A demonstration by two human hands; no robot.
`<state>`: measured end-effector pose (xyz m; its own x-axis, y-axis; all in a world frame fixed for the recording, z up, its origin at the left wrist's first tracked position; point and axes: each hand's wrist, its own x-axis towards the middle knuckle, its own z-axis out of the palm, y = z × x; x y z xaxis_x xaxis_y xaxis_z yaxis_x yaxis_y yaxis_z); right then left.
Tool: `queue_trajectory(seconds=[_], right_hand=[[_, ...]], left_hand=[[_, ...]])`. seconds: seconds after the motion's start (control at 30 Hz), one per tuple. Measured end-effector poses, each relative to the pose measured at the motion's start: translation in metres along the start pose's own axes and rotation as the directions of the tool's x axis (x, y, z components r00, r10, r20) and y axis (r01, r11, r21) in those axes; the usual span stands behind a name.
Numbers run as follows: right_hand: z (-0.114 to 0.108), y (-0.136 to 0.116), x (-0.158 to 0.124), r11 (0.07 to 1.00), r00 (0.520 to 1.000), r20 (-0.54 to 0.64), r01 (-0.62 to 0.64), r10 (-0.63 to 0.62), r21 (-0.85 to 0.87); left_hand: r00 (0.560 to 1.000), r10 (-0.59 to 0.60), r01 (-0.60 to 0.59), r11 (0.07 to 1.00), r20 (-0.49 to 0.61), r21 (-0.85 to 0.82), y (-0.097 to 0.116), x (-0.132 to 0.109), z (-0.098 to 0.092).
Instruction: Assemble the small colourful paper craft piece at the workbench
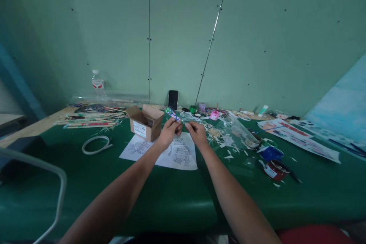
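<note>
Both my arms reach forward over a green table (177, 198). My left hand (169, 129) is closed in a pinch on a thin stick with a green, white and purple patterned tip (172, 114). Right beside it, my right hand (196, 131) is also closed, its fingertips pinching something small I cannot make out near the stick's lower end. Under the hands lies a white sheet with line drawings (166, 152). An open cardboard box (144, 122) stands just left of my left hand.
A bundle of sticks (90, 120) and a water bottle (97, 84) sit at the back left, a white loop (95, 145) in front. A black phone (173, 99) leans on the wall. Small jars (275, 169), clear plastic bags (237, 131) and printed sheets (300, 139) lie at the right.
</note>
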<state>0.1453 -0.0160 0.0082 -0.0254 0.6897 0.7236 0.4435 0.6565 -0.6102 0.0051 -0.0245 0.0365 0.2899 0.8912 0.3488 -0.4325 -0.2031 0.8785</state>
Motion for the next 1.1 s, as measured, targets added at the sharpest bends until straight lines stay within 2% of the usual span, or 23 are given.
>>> queue_trajectory(seconds=[0.2,0.4,0.83,1.1], right_hand=[[-0.0006,-0.0013,-0.0009,0.998,0.999,-0.033,0.026,-0.027,-0.054],[-0.0003,0.0,-0.001,0.997,0.998,-0.053,0.036,-0.04,-0.073],[-0.0021,-0.0008,-0.0001,0.987,0.995,-0.093,0.021,-0.036,-0.158],[-0.0061,0.0054,0.0011,0.991,0.994,-0.109,0.002,-0.017,-0.133]], left_hand=[[0.993,-0.104,0.108,0.988,0.049,-0.11,0.0074,-0.0038,0.0017],[0.989,-0.122,0.133,0.98,0.087,-0.145,0.0045,-0.0023,-0.001],[0.98,-0.148,0.162,0.982,0.132,-0.097,0.0038,-0.0022,-0.0014],[0.948,-0.207,0.217,0.976,0.243,-0.014,0.0051,-0.0051,-0.0016]])
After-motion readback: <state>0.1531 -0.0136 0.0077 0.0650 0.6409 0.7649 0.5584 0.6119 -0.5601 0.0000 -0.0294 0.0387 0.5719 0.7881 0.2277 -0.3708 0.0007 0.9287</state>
